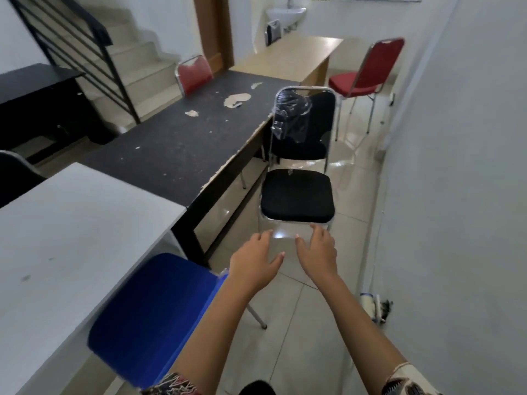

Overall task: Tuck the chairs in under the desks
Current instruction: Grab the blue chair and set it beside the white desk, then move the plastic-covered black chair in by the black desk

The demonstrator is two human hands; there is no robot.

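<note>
Both my hands reach forward, my left hand (254, 260) and right hand (317, 252) spread wide and empty, nearing the black chair (298, 195), which stands beside the black desk (176, 143), not yet tucked under; the blue chair (151, 317) sits near left.

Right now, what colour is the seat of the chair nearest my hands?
Black seat, seen in the head view.
</note>
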